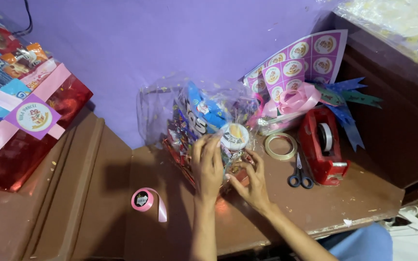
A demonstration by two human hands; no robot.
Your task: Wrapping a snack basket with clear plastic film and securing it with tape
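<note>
1. Pink ribbon roll (pixel 142 199) lies on the brown table (pixel 315 208), left.
2. My left hand (pixel 207 166) lies flat, fingers extended, against the cellophane-wrapped snack basket (pixel 204 121) at table centre.
3. My right hand (pixel 250 181) pinches its wrapping, fingers curled.
4. Red tape dispenser (pixel 322 147) holds a tape roll.

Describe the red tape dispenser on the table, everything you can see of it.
The red tape dispenser is a chunky, glossy, plastic-looking block standing upright on the brown wooden table, right of the person's hands. A whitish roll of tape sits in its open centre. The cutter end points toward the table's near edge. Small blue-handled scissors lie against its left side, and a loose ring of clear tape lies just beyond them. Neither hand touches it.
</note>
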